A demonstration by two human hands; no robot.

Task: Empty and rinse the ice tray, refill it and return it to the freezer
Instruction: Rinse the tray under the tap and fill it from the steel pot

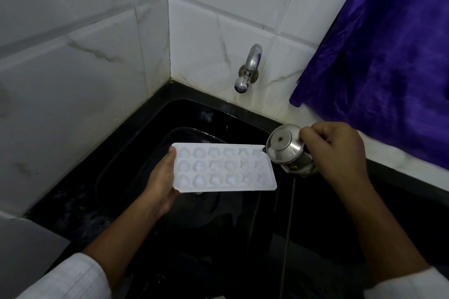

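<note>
Someone is standing over a black sink [150, 128] set in a tiled corner, holding a white ice tray [224, 167] level above the basin. The left hand [161, 182] is gripping the tray's short left end, thumb on top of the rim, fingers wrapped underneath. The right hand [337, 150] is closed around a small steel jug [289, 150], tilting it so its spout is touching the tray's far right corner. The tray's moulds are shaped like hearts and stars; whether water is sitting in them I can't tell. A chrome tap [247, 68] is sticking out of the wall behind, and a purple cloth [379, 51] is hanging at the right.
</note>
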